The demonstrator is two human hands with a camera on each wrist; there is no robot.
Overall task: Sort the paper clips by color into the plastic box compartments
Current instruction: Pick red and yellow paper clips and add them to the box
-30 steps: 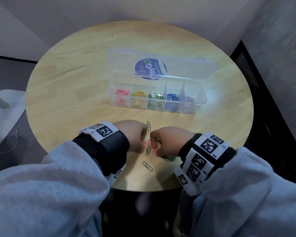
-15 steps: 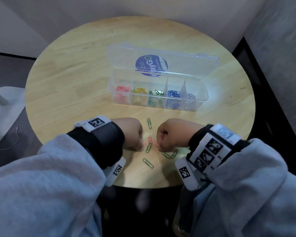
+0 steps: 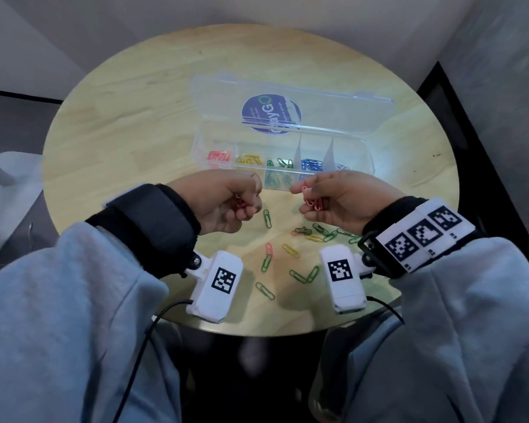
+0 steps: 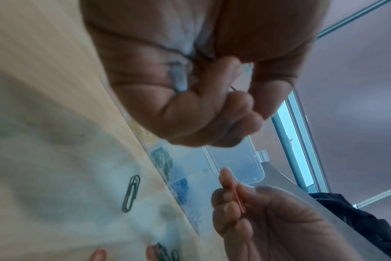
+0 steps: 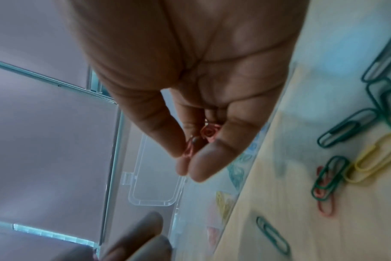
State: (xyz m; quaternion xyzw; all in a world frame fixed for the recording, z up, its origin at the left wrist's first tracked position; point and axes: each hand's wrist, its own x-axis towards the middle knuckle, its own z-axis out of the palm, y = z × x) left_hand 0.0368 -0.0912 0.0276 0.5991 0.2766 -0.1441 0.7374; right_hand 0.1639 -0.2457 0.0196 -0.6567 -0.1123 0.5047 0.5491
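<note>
The clear plastic box (image 3: 364, 154) lies open at mid-table, with red, yellow, green, blue and white clips in separate compartments. My right hand (image 3: 327, 198) is raised in front of it, palm turned up, pinching a few red paper clips (image 3: 312, 198) between thumb and fingers; the same red paper clips (image 5: 207, 136) show in the right wrist view. My left hand (image 3: 242, 203) is curled in a fist around a red clip (image 3: 241, 200). Loose green, yellow and red clips (image 3: 306, 236) lie on the table below both hands.
The round wooden table (image 3: 119, 123) ends close to my body. The box lid (image 3: 287, 99) lies open flat behind the compartments. A white chair (image 3: 0, 190) stands at the left, and a grey wall rises at the right.
Both hands have lifted off the table and moved apart toward the box. The right hand has turned palm up with red clips in it. More loose clips now show beneath.
</note>
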